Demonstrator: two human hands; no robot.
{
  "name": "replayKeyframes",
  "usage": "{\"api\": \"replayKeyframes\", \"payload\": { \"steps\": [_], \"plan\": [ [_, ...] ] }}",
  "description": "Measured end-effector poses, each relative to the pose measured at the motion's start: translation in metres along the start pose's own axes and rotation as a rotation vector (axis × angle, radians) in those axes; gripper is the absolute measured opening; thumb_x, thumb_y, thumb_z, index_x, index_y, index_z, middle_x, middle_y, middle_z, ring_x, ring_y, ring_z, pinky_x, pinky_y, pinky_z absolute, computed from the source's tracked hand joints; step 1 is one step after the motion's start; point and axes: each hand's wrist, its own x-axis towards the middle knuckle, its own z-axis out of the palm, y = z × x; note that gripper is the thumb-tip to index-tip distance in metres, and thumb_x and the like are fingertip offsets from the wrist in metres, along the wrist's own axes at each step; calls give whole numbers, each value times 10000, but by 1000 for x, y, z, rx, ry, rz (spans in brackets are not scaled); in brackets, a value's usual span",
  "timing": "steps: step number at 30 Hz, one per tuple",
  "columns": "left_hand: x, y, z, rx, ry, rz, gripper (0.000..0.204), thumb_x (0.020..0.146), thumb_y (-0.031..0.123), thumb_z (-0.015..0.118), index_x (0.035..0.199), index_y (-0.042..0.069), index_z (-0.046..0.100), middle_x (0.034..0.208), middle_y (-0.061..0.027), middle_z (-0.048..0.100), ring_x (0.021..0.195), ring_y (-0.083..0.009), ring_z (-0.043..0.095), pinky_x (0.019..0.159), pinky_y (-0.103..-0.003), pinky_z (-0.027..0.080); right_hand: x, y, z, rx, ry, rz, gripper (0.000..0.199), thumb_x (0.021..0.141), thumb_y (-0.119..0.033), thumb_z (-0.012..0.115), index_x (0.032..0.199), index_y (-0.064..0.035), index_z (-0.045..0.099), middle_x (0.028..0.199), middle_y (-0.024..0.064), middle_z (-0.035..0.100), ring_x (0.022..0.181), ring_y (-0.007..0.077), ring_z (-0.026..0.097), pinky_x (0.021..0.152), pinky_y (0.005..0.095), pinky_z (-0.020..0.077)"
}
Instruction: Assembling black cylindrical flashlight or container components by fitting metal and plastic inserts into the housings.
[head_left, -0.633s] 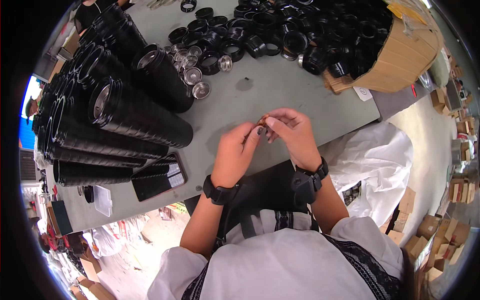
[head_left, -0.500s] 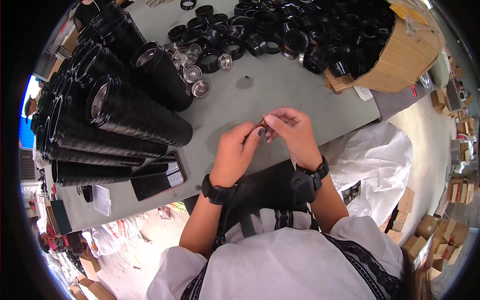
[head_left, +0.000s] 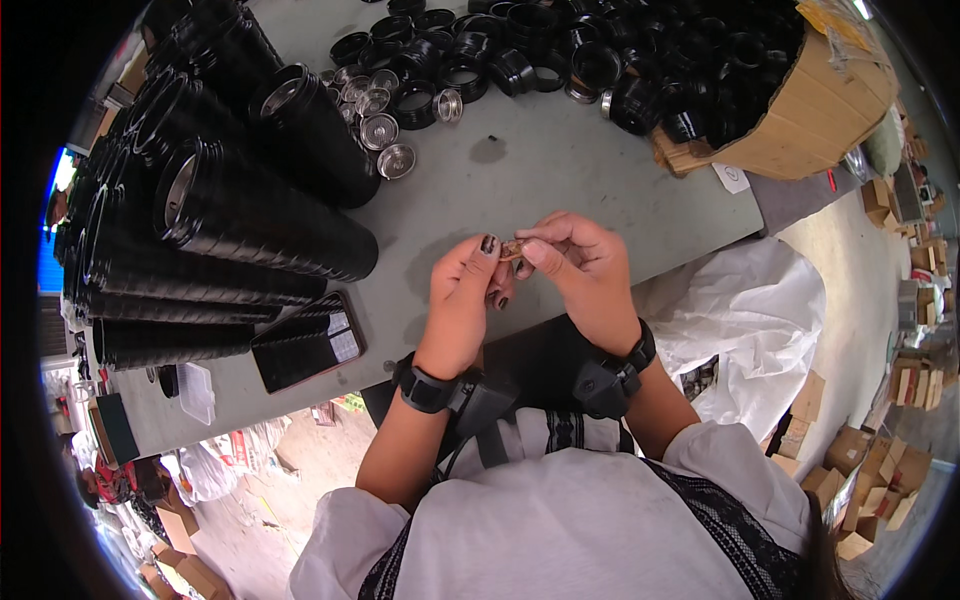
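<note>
In front of my body, over the near part of the grey table, my left hand [head_left: 462, 302] and my right hand [head_left: 592, 272] meet fingertip to fingertip. Between them they pinch a small brownish piece [head_left: 511, 250], too small for me to tell its kind. Both hands are closed, thumbs against the fingers, and the fingertips look smudged dark. To the left of my left hand stand several tall black cylinders [head_left: 270, 228] with threaded rims. A phone [head_left: 307, 345] lies flat beside them, near the table's front edge.
Black rings [head_left: 465, 82] and small silver metal cups [head_left: 397, 161] lie in a heap at the back. A torn cardboard box [head_left: 800, 115] full of black parts stands back right. A clear plastic case [head_left: 196, 392] lies front left; white sacking [head_left: 745, 310] hangs at the right.
My fingers have shifted their hold, and more of the brownish piece shows between them. My left thumb now points up, with the left fingers spread lower beneath. The view has shifted slightly.
</note>
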Motion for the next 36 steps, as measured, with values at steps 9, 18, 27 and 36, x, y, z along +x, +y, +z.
{"api": "replayKeyframes", "payload": {
  "steps": [9,18,27,36],
  "plan": [
    [-7,7,2,-111,-5,-11,341,978,285,388,723,67,444,728,-24,510,566,-70,399,525,-215,312,-4,8,7,85,-25,-67,145,887,-90,582,951,40,587,850,82,629,786,133,604,696,258,497],
    [-21,12,-5,372,13,168,319,971,259,403,752,31,442,675,-22,437,606,-97,367,551,-239,320,-2,-12,7,379,-62,331,206,887,-171,593,944,26,593,806,76,624,710,141,587,617,243,476],
    [-21,14,-3,455,1,298,266,964,209,402,837,-9,486,655,-53,441,602,-134,404,556,-268,355,-12,-15,15,335,-9,289,190,890,-203,590,812,-30,578,751,40,602,630,87,551,534,200,407],
    [-24,16,-4,448,-7,384,269,956,206,409,916,-38,516,685,-69,463,613,-136,433,555,-268,371,-10,-14,25,551,-29,276,158,900,-181,566,832,-39,561,742,38,598,652,101,577,559,202,386]
  ]
}}
